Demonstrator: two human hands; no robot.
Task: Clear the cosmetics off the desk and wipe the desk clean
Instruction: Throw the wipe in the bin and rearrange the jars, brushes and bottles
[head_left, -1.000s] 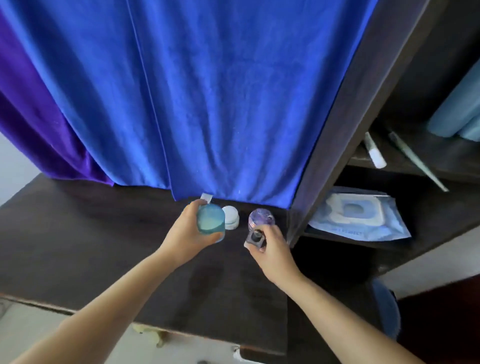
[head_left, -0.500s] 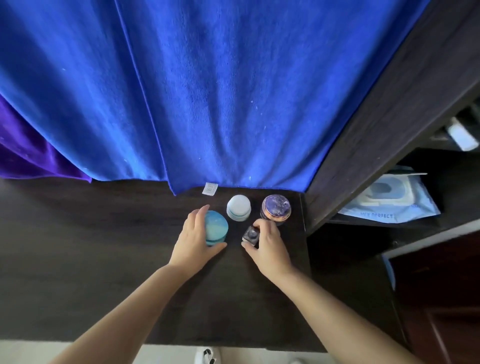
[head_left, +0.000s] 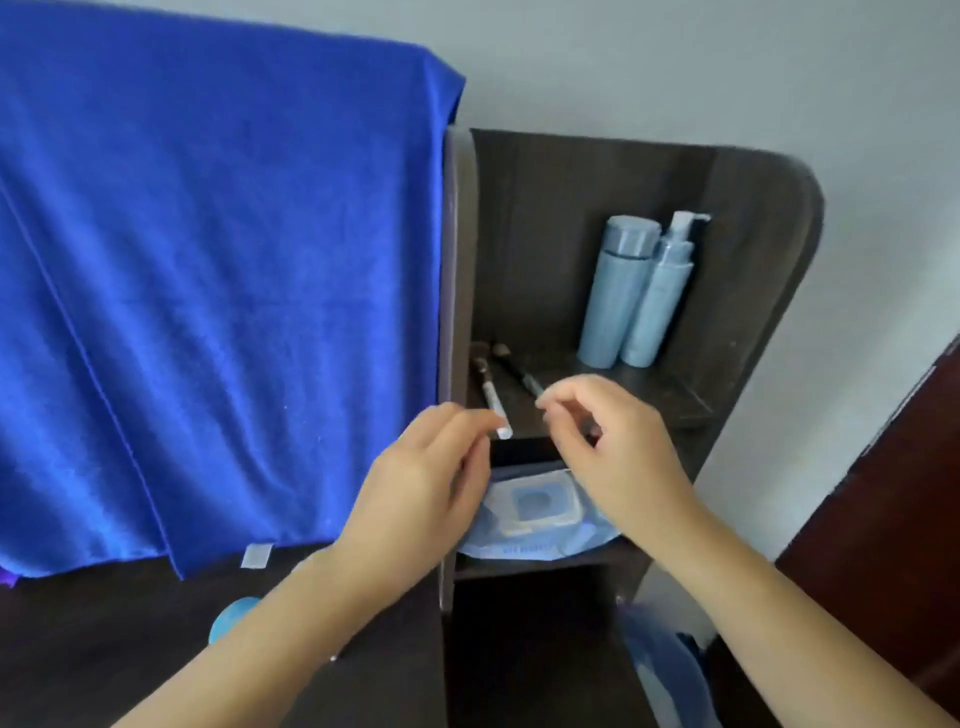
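Your dark desk (head_left: 104, 639) adjoins a shelf unit (head_left: 753, 270) holding two bottles (head_left: 631, 291), brushes (head_left: 488, 384) and a wipes pack (head_left: 535, 509). Blue jar (head_left: 234, 616) remains on the desk, behind your left forearm. Left hand (head_left: 421, 488) and right hand (head_left: 608, 447): fingers loosely curled, empty.

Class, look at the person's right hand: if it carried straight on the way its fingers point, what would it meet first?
Probably the black-handled makeup brush lying on the shelf: the right hand has its fingertips right beside the brush's near end, pointing up and left. Depth is unclear, so it might pass just above.
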